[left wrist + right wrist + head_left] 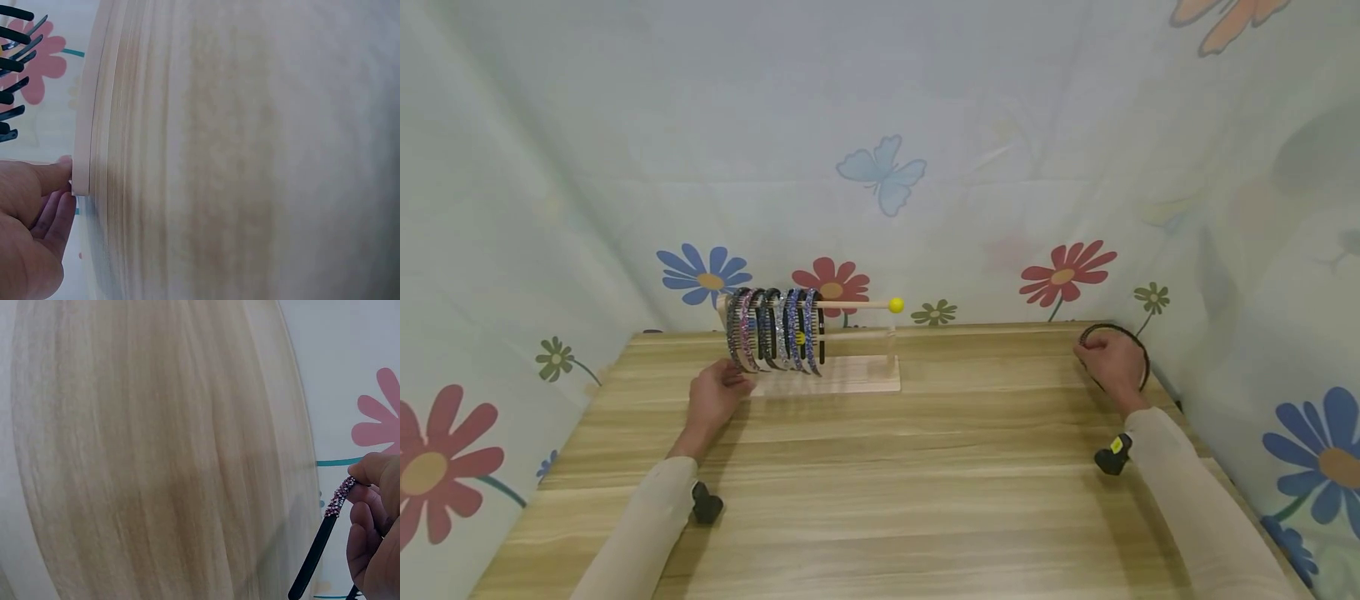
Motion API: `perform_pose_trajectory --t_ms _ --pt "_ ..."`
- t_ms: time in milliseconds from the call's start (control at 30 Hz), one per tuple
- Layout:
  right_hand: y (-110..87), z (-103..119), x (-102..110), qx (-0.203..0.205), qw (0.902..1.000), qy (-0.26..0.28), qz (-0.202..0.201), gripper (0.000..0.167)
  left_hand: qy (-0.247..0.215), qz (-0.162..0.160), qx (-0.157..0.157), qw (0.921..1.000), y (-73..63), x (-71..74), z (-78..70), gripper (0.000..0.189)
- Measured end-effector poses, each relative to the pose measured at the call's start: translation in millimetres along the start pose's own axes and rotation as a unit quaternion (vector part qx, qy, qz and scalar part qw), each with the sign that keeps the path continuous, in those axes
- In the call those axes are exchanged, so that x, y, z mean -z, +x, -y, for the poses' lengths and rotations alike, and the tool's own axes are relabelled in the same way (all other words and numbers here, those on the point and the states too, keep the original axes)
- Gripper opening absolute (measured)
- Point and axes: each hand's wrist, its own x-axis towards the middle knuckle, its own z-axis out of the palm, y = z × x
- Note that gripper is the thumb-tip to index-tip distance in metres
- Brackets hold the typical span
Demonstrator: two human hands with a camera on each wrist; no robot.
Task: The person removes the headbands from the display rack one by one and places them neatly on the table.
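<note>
On the left of the table stands a wooden headband stand [865,377], its rods tipped with yellow balls. Several glittery headbands [782,329] in black, pink, silver and blue hang on it. My left hand [717,396] grips the left end of the stand's base; in the left wrist view its thumb and fingers meet the end of the base board [81,162]. At the far right, my right hand [1112,360] pinches a dark headband [1144,354]. In the right wrist view this headband [312,553] shows a black arm and a section of pink and white beads.
The wood-grain table [925,483] reaches back to a flower-printed cloth [970,150], which also rises along both sides. Black wrist cameras [706,503] sit on both sleeves.
</note>
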Motion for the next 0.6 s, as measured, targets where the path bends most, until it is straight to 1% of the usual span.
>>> perform_pose_trajectory --t_ms 167,400,600 --pt "-0.3 -1 -3 -0.001 1.0 -0.003 0.005 0.024 -0.001 -0.001 -0.001 1.0 -0.1 0.4 0.7 0.034" --pt "-0.1 -3 -7 -0.018 0.9993 -0.012 0.031 0.025 -0.005 -0.001 -0.001 1.0 0.4 0.1 2.9 0.033" --pt "-0.1 -7 -13 -0.016 0.9994 -0.017 0.026 0.025 -0.004 -0.002 -0.004 1.0 0.0 -0.3 2.8 0.033"
